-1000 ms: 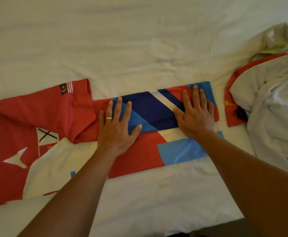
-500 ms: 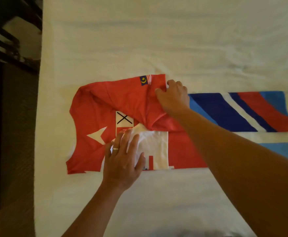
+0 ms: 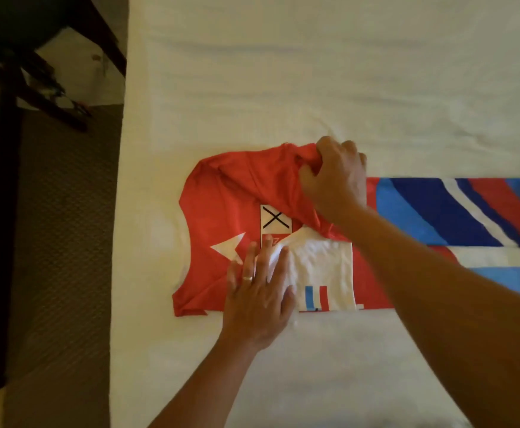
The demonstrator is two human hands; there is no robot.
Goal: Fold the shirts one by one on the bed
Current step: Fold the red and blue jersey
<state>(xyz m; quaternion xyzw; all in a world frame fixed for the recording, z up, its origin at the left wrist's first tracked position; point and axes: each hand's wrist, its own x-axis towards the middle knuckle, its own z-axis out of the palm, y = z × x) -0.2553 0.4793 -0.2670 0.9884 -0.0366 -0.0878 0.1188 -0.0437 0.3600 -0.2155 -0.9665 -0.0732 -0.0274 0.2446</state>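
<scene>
- The shirt [image 3: 237, 193] runs off the right side of the picture, so its far end is cut off.
- The right arm [image 3: 437, 288] lies across the shirt and hides part of its middle.
- The right hand [image 3: 334, 177] covers the bunched red sleeve [image 3: 301, 156], so the sleeve's tip is hard to see.
- Small letters or marks under the black X patch [image 3: 276, 216] are too tiny to read.
- The dark furniture [image 3: 36, 57] past the bed's left edge is in shadow and hard to make out.
- The shirt lies on the white bed [image 3: 283, 57], near the left edge and closer to the front edge than the back.
- There is lots of bare sheet behind the shirt, toward the back edge, and a strip of bare sheet in front of it.
- Past the left edge there is dark carpet [image 3: 67, 242].
- The shirt is mostly red, with a white star shape [image 3: 229, 247], a white panel [image 3: 320, 267], and blue, white and red stripes on the right part.
- It is folded into a long band lying left to right.
- The left hand [image 3: 258, 301] rests flat on the shirt with straight, spread fingers. It has a ring [image 3: 247, 278].
- The right hand's fingers curl around the red sleeve and grip it at the shirt's back edge.
</scene>
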